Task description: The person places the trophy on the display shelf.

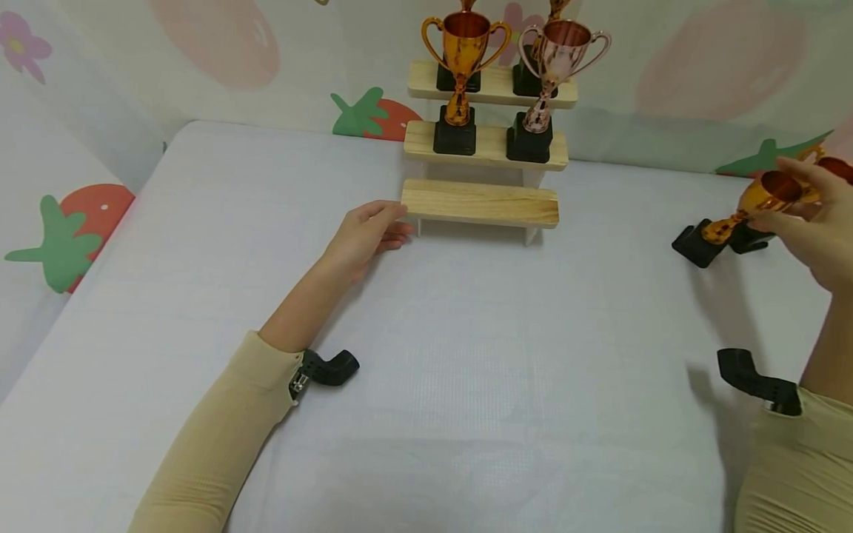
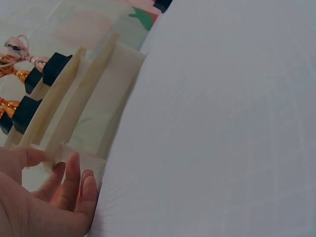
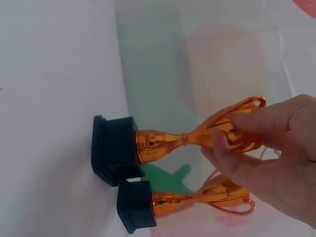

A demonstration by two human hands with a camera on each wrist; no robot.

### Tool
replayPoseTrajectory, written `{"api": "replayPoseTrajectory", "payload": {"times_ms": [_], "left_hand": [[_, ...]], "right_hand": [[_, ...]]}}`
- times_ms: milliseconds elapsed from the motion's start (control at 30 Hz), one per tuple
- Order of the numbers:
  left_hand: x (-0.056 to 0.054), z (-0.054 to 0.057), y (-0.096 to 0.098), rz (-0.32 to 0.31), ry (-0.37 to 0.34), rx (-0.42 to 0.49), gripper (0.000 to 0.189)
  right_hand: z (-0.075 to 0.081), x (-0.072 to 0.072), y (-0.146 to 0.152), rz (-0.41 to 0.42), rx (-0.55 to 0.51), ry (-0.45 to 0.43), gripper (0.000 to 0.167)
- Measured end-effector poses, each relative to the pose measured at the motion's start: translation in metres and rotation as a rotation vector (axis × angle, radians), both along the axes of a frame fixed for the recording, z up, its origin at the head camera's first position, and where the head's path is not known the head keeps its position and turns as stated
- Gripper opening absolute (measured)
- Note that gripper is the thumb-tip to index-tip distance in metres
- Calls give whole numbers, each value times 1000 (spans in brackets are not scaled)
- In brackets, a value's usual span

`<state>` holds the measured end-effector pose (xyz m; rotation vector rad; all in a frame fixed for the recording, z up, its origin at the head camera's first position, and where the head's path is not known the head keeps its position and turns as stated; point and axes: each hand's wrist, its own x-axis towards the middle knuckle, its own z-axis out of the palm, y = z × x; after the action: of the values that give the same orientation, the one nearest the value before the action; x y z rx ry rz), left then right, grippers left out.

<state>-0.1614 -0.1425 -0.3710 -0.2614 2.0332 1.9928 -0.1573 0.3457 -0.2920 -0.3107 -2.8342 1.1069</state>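
My right hand (image 1: 823,229) pinches a gold trophy cup (image 3: 197,136) by its bowl, thumb on one side and fingers on the other. That trophy leans in the head view, its black square base (image 1: 700,244) toward the left. A second gold trophy (image 3: 222,195) stands close behind it, partly covered by the hand. My left hand (image 1: 369,235) is at the left end of a three-step wooden display stand (image 1: 480,202). In the left wrist view, the thumb and index finger (image 2: 57,175) grip the end of the lowest board, other fingers spread below.
A gold trophy (image 1: 464,52) and a rose-pink trophy (image 1: 556,59) stand on the middle step. Two more trophies on the top step are partly hidden behind them. A printed fabric backdrop (image 1: 266,96) rises behind the white-covered table (image 1: 466,370).
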Motion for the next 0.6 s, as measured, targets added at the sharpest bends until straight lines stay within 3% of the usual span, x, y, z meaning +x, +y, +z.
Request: {"api": "replayPoseTrajectory", "payload": {"times_ms": [167, 467, 600], "left_hand": [[0, 1, 0, -1, 3, 3, 42], [0, 0, 0, -1, 4, 9, 42], [0, 0, 0, 3, 6, 12, 42]], "right_hand": [[-1, 0, 1, 40, -28, 7, 71], [-1, 2, 1, 58, -42, 120, 52], [0, 4, -2, 46, -11, 130, 46]]}}
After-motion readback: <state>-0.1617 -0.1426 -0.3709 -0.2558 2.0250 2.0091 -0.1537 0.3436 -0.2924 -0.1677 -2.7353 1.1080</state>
